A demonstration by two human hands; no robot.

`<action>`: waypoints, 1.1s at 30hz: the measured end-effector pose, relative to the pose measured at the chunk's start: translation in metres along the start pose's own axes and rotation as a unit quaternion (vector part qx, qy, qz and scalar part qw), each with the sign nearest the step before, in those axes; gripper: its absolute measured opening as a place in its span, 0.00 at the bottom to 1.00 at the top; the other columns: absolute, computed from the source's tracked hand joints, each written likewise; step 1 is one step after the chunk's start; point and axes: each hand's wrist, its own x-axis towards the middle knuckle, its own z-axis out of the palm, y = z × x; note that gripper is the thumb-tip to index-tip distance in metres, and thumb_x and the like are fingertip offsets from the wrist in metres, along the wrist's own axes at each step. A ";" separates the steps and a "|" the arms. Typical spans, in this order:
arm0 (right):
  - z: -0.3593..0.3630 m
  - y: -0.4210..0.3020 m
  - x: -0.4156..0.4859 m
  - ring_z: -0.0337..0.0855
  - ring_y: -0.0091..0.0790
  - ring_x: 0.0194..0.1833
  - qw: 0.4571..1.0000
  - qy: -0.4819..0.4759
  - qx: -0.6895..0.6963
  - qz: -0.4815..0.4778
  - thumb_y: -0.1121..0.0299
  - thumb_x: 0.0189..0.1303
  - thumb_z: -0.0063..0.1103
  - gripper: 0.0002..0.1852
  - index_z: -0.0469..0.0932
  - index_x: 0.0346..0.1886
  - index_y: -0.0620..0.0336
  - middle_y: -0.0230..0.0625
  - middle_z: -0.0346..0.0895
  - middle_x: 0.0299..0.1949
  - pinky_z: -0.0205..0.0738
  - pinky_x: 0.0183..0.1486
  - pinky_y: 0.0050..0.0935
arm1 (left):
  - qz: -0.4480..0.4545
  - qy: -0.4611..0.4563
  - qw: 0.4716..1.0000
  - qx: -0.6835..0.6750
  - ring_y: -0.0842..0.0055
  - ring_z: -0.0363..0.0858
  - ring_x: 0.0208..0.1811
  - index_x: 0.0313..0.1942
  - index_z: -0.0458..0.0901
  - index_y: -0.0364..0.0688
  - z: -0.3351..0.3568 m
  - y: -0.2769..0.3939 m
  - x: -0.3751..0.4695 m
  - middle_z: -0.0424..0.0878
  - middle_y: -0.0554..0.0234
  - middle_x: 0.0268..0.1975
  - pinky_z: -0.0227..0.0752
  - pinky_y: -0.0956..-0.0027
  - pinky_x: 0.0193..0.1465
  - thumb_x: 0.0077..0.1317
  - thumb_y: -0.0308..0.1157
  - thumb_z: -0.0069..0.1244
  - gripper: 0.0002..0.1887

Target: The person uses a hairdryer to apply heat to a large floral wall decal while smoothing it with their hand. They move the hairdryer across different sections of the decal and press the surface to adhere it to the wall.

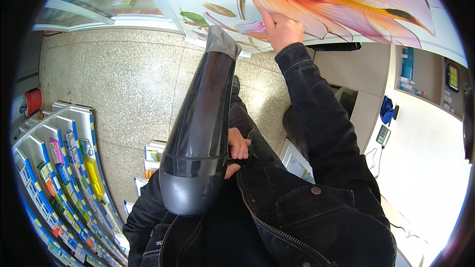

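My left hand [237, 150] is closed around the handle of a black hair dryer [200, 126], partly hidden behind its barrel. The dryer's grey flat nozzle [222, 42] points up the picture, near the lower edge of a glossy panel or film printed with a large pink and orange flower [308, 11]. On the print's surface rests my right hand [284, 31], right of the nozzle, arm stretched out and fingers bent. Whether it pinches anything there is not clear.
Shelves [61, 144] of small boxed goods stand at lower left. A glass display case [122, 0] is at upper left, over a speckled floor [130, 81]. On the right are a white counter [419, 163] with cables and an open compartment [426, 66] holding small items.
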 end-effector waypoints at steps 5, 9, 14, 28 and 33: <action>0.002 -0.001 0.000 0.85 0.57 0.27 1.000 -0.005 0.006 -0.001 0.49 0.66 0.66 0.22 0.87 0.23 0.57 0.47 0.83 0.23 0.82 0.35 0.50 | -0.004 -0.021 1.000 0.009 0.73 0.79 0.48 0.39 0.73 0.45 0.001 0.003 0.001 0.75 0.64 0.41 0.62 0.48 0.80 0.57 0.15 0.58 0.16; 0.001 0.001 0.000 0.85 0.57 0.27 1.000 0.001 0.001 -0.015 0.49 0.65 0.66 0.22 0.87 0.24 0.57 0.47 0.83 0.23 0.82 0.35 0.51 | 0.014 0.015 1.000 -0.005 0.73 0.79 0.48 0.39 0.73 0.45 0.003 -0.004 -0.004 0.75 0.63 0.41 0.62 0.48 0.80 0.57 0.15 0.59 0.16; 0.005 0.000 0.000 0.85 0.48 0.24 0.999 0.029 -0.033 -0.031 0.48 0.68 0.64 0.24 0.86 0.22 0.58 0.40 0.81 0.17 0.81 0.32 0.44 | 0.028 0.031 0.998 -0.044 0.73 0.79 0.48 0.39 0.73 0.45 0.007 -0.014 -0.007 0.75 0.63 0.41 0.62 0.48 0.80 0.57 0.15 0.59 0.16; 0.006 -0.002 0.000 0.86 0.51 0.25 0.998 0.024 -0.039 -0.037 0.47 0.68 0.64 0.25 0.85 0.21 0.57 0.41 0.83 0.19 0.81 0.36 0.47 | 0.011 0.013 1.000 0.000 0.73 0.80 0.48 0.38 0.72 0.45 0.006 0.001 -0.001 0.76 0.63 0.40 0.64 0.48 0.79 0.56 0.15 0.59 0.16; 0.004 -0.003 0.001 0.86 0.58 0.29 1.000 -0.018 0.012 0.015 0.50 0.66 0.64 0.21 0.88 0.26 0.56 0.47 0.84 0.24 0.83 0.37 0.51 | -0.007 0.002 1.000 0.029 0.73 0.80 0.48 0.38 0.72 0.45 0.003 0.002 -0.002 0.76 0.64 0.41 0.64 0.48 0.79 0.56 0.15 0.59 0.16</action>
